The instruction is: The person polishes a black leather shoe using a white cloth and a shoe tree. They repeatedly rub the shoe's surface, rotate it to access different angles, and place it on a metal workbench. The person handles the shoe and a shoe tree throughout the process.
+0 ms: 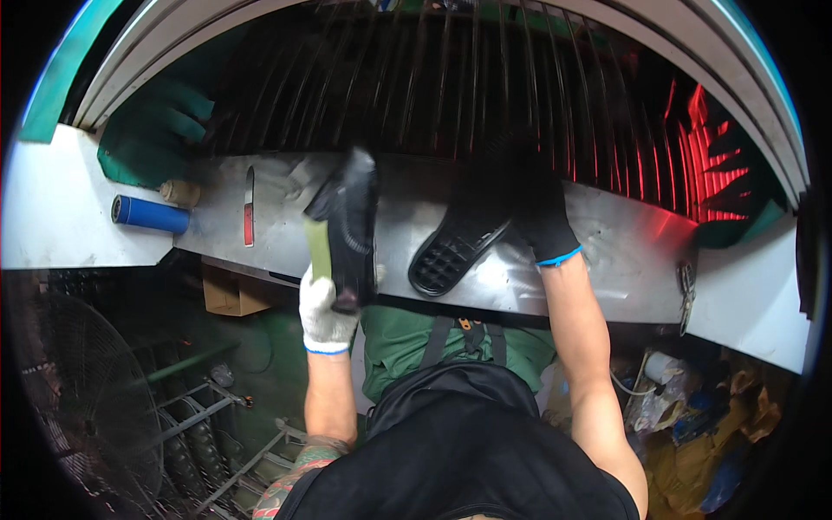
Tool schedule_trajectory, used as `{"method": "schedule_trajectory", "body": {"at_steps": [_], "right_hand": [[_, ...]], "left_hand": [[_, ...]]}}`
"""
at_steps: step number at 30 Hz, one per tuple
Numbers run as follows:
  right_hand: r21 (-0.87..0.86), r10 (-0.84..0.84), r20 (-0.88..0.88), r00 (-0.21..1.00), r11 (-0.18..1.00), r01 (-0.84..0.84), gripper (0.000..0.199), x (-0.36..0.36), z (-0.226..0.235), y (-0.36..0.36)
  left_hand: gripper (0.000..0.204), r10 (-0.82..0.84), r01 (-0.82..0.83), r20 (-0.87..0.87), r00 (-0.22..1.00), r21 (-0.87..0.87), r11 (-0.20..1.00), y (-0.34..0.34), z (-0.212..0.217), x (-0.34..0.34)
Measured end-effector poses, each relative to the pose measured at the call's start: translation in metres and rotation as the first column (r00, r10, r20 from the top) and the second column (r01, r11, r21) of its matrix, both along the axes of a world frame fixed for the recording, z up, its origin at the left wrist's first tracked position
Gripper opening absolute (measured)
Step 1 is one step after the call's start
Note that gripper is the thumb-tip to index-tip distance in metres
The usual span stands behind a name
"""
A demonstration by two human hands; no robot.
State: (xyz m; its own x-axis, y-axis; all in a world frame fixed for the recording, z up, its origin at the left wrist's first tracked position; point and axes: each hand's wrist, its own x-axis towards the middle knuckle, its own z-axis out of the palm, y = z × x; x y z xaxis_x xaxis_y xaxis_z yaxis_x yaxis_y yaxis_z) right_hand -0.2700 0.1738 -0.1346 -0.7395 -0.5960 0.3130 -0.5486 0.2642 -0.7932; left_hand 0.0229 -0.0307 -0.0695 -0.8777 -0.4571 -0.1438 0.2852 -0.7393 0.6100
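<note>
Above the front part of a bare-metal worktop [620, 290], the person's left hand [328, 319], in a white knitted glove with a blue cuff edge, holds a black shoe upper [351, 234]. Its grip is closed around the lower end, with the thumb side at the left and a bit of glove showing past the right edge. The upper points away from the wearer, its far end blurred, and an olive-green strip [320, 247] runs along its left side, down to the glove.

To the right, the right hand [539, 208] wears a black glove with a bright blue cuff edge. A black shoe sole [442, 258] slants from beneath this glove toward the lower left, its gridded hollow side facing up. The fingers merge with the dark background, so how far this grip is closed cannot be told. The sole and the upper are apart.

On the left part of the worktop lies a slim cutter with a red handle [249, 224]. Farther left, a blue cylinder [151, 214] lies on its side just in front of a beige roll [179, 192]. Beyond the worktop, a row of dark rods [390, 95] runs away from the wearer, with a red glow on the slats at the right. Below the left side are a cardboard box [234, 290] and a large caged fan [82, 399].
</note>
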Motion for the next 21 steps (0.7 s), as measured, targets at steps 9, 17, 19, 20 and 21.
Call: {"method": "schedule_trajectory", "body": {"at_steps": [9,17,19,20,21], "right_hand": [[-0.360,0.268,0.796,0.543,0.930,0.068,0.043,0.045,0.121,-0.035],[-0.608,0.473,0.508,0.719,0.789,-0.089,0.061,0.058,0.120,-0.002],[-0.663,0.538,0.424,0.728,0.732,-0.156,0.066,0.058,0.112,0.005],[-0.702,0.595,0.416,0.687,0.691,-0.173,0.075,0.057,0.111,0.009],[-0.723,0.621,0.365,0.693,0.658,-0.209,0.078,0.056,0.108,0.011]], "left_hand": [[0.062,-0.281,0.377,-0.253,0.926,0.582,0.720,0.040,-0.004,0.003],[0.118,0.228,0.135,0.255,0.940,-0.888,0.439,0.062,0.001,0.031],[0.114,0.265,0.216,0.339,0.903,-0.890,0.403,0.070,0.017,0.026],[0.112,0.311,0.268,0.358,0.880,-0.917,0.296,0.073,0.028,0.023],[0.111,0.359,0.322,0.369,0.857,-0.928,0.187,0.076,0.033,0.020]]}}
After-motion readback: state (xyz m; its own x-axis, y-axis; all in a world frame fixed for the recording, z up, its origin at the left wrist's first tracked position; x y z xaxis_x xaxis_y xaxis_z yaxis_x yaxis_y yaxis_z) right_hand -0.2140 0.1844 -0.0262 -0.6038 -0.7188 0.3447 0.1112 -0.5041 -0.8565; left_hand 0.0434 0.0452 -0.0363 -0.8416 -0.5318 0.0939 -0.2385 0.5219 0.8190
